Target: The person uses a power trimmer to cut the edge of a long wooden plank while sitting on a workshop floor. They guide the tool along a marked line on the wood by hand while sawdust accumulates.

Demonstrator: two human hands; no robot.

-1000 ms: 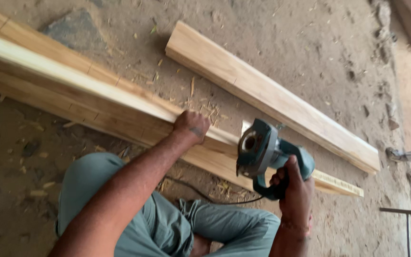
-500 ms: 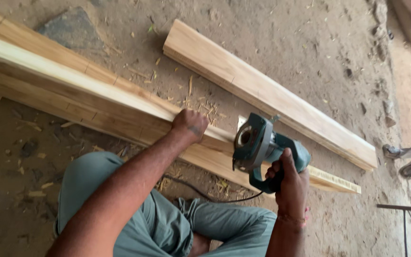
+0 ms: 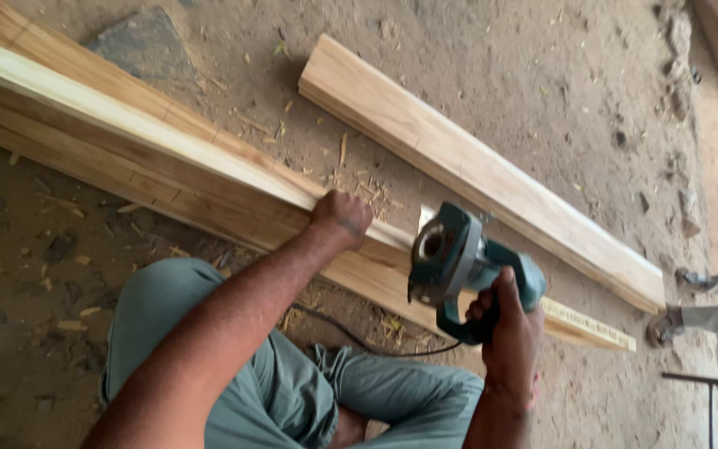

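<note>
Right hand (image 3: 510,333) wrapped tight round handle of teal circular saw (image 3: 459,262), saw sitting on near plank (image 3: 168,179) at about 4 o'clock from left hand (image 3: 341,218). Left hand clamped over plank's top edge. Plank pale, fresh-cut, long, running 10 to 4 o'clock. Second plank (image 3: 475,170) lies apart at 1 o'clock. Black cord (image 3: 359,341) trails below. Dirt floor (image 3: 542,75), wood chips (image 3: 359,179) scattered.

Left hand (image 3: 341,218) curled palm-down at the end of an outstretched arm, right hand (image 3: 510,337) fisted in a tight grip
</note>
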